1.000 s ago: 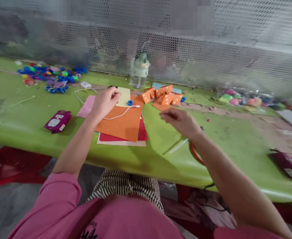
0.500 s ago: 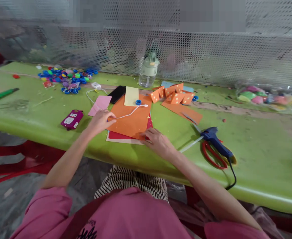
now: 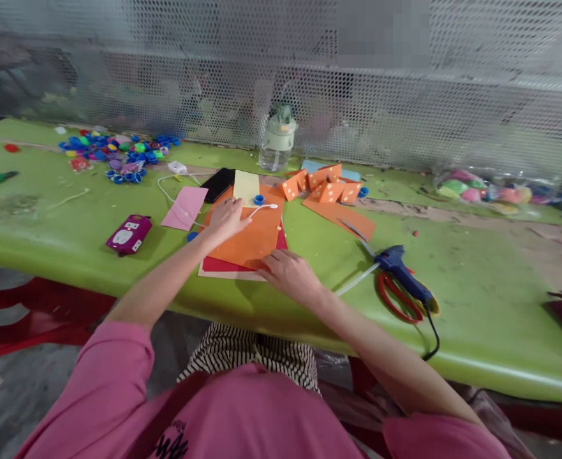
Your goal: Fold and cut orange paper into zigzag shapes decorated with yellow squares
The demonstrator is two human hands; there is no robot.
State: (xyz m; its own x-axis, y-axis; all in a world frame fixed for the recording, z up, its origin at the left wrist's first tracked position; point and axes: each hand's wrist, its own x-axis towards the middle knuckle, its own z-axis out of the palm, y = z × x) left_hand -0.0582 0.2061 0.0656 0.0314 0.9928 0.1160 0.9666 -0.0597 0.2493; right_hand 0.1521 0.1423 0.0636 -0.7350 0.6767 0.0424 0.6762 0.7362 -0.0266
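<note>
My left hand [image 3: 228, 220] lies over the upper left of an orange paper sheet [image 3: 256, 239], fingers extended and thumb apart. It partly hides a white cable [image 3: 267, 206] that crosses the sheet. A blue bottle cap [image 3: 259, 199] sits just beyond it, beside a pale yellow paper [image 3: 246, 186]. To its left are a pink paper [image 3: 185, 207] and another blue cap near my wrist. At the sheet's lower right corner rests my right hand [image 3: 290, 273], its fingers stretched on the paper edge. Red paper [image 3: 282, 239] and a whitish sheet [image 3: 207, 273] show underneath.
A blue glue gun [image 3: 402, 271] lies over red-handled scissors [image 3: 390, 299] at right. Folded orange dotted paper [image 3: 331, 183], a bottle [image 3: 277, 143] and a black phone [image 3: 219, 185] stand or lie behind. Left are a purple box [image 3: 128, 234] and several caps [image 3: 118, 150].
My left hand has moved right and away from me, further over the orange sheet, uncovering a blue cap at left. My right hand stays at the corner. The view has shifted slightly right.
</note>
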